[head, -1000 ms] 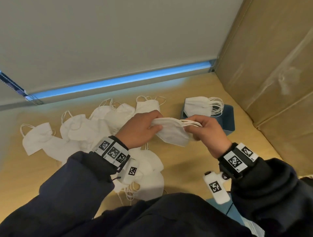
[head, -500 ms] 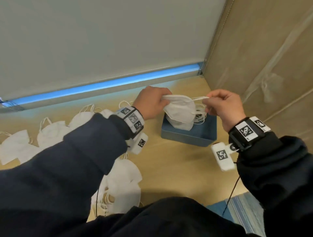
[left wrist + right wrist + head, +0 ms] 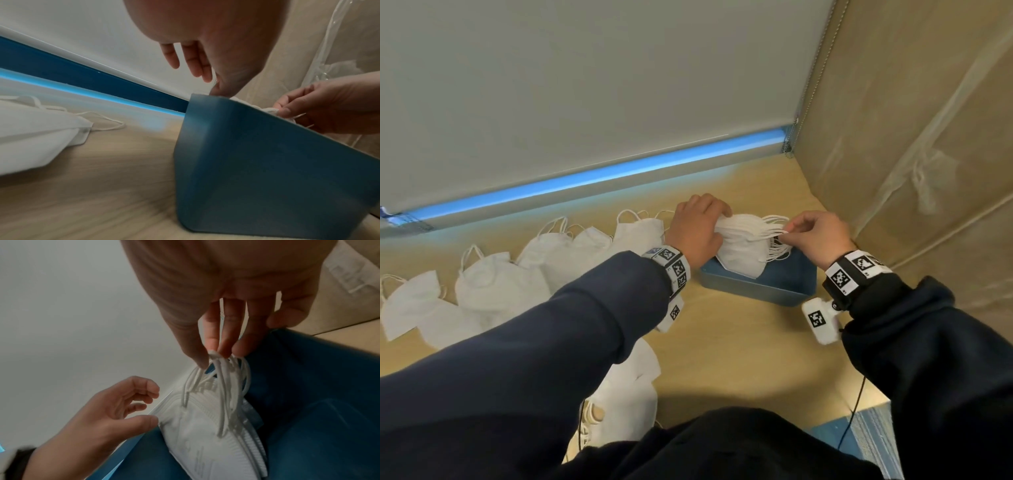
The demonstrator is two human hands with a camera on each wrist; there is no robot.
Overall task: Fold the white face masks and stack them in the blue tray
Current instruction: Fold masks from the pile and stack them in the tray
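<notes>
A stack of folded white masks (image 3: 739, 257) (image 3: 205, 434) lies in the left part of the blue tray (image 3: 784, 287) (image 3: 267, 162) (image 3: 318, 402). My right hand (image 3: 789, 231) (image 3: 218, 352) (image 3: 287, 112) pinches a bunch of the stack's ear loops (image 3: 224, 386) above the tray. My left hand (image 3: 717, 222) (image 3: 148, 405) (image 3: 205, 78) hovers at the stack's left edge. Its thumb (image 3: 144, 420) touches the top mask and its fingers hang loosely curled, holding nothing. Several unfolded masks (image 3: 493, 287) (image 3: 30, 133) lie spread on the wooden table to the left.
More masks (image 3: 633, 404) are piled near the table's front edge under my left forearm. A plastic-covered tan wall (image 3: 911, 137) stands close to the right of the tray. A grey blind with a blue-lit strip (image 3: 619, 174) runs along the back.
Both hands carried the folded mask right and away, then lowered it onto the stack in the tray. The left hand has loosened its grip; the right still pinches the loops.
</notes>
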